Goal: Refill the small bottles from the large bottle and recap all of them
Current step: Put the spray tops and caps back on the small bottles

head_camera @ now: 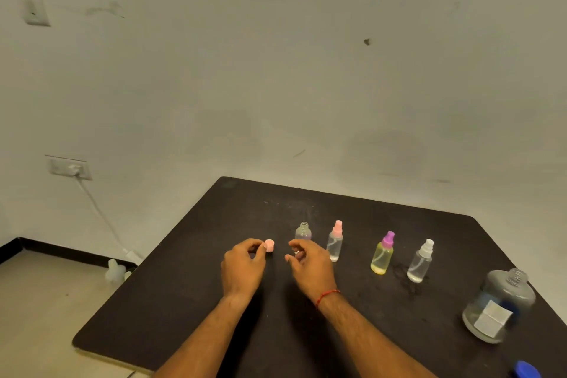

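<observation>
A pink cap (pixel 269 245) is pinched at the fingertips of the left hand (pixel 244 267), just left of centre. The right hand (pixel 310 265) is curled beside it, and whether anything small is held there cannot be told. Behind it an uncapped small bottle (pixel 303 232) is seen, apparently near empty, so its filling and capping are judged left to do. The pink-topped bottle (pixel 335 242), yellow bottle (pixel 382 258) and white-topped bottle (pixel 420 264) are capped, but their levels are hard to read. At lower right the large bottle (pixel 498 307) stands open, its blue cap (pixel 526 370) cut off by the frame edge.
</observation>
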### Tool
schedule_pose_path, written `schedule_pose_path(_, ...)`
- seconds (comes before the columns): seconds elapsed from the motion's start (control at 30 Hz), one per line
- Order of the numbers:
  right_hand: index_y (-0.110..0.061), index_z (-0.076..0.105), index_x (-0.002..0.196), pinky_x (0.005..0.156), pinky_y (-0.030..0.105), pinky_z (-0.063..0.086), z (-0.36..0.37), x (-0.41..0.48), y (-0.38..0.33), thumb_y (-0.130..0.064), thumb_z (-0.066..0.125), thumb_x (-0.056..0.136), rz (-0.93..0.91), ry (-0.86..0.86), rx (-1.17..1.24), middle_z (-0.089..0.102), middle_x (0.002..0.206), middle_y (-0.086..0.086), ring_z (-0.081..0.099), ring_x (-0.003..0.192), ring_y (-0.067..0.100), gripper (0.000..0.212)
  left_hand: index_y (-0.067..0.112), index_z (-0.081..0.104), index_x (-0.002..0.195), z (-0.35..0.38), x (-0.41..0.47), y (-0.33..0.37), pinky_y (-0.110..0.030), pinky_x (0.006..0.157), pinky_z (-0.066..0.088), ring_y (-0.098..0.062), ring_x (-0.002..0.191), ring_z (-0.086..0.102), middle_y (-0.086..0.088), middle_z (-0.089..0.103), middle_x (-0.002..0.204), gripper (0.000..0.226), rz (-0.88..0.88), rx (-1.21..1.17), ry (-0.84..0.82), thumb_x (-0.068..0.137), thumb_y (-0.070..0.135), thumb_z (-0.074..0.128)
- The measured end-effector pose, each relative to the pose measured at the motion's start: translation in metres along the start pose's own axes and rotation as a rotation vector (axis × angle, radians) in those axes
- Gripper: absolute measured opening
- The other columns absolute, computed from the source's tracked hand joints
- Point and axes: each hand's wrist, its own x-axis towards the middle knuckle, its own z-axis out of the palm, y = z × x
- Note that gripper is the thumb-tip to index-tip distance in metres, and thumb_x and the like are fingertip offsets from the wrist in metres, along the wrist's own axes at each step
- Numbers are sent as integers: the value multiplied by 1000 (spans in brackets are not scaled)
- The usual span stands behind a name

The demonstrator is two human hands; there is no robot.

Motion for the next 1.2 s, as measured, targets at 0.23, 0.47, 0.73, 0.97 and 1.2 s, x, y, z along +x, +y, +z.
schedule_pose_path(0.23, -21, 50, 140, 109, 27, 40, 32, 17, -9, -9, 65, 87, -84, -216, -145, 52, 136, -3, 52, 123, 14, 56, 26, 72, 115, -8, 12, -22, -27, 92, 52, -8, 102, 67, 10, 73, 110, 22, -57, 46, 6, 94, 31, 66)
schedule_pose_path(0.47, -23, 45, 144, 107, 34, 42, 50, 35, -11, -4, 57, 88, -164, -339, -346, 48, 138, 3, 50, 124, 24, 60, 26, 70, 118, 0, 15, -28, -20, 88, 45, -9, 106, 66, 11, 72, 112, 24, -59, 53, -3, 94, 27, 66)
schedule_pose_path(0.73, -19, 62, 105, 81, 28, 50, 24, 22, -5, -7, 61, 85, -151, -284, -350, 58, 106, 0, 58, 96, 18, 23, 25, 69, 120, 18, 14, -25, -19, 87, 45, -3, 100, 63, 9, 71, 115, 26, -53, 36, -42, 94, 23, 66)
schedule_pose_path(0.97, -19, 72, 102, 82, 11, 44, -14, 11, 2, -5, 67, 79, -89, -92, -167, 55, 102, -5, 56, 93, 6, 27, 25, 63, 129, 48, 20, -3, -25, 96, 46, -10, 117, 60, 6, 66, 124, 42, 15, -27, -170, 88, 24, 73)
schedule_pose_path(1.2, -21, 66, 82, 78, 20, 53, -41, 8, -1, -4, 71, 77, -56, 87, 6, 64, 79, -9, 63, 77, 5, 19, 26, 58, 134, 82, 28, 16, -31, 98, 51, -10, 112, 60, 3, 66, 129, 54, 19, -156, -338, 84, 32, 78)
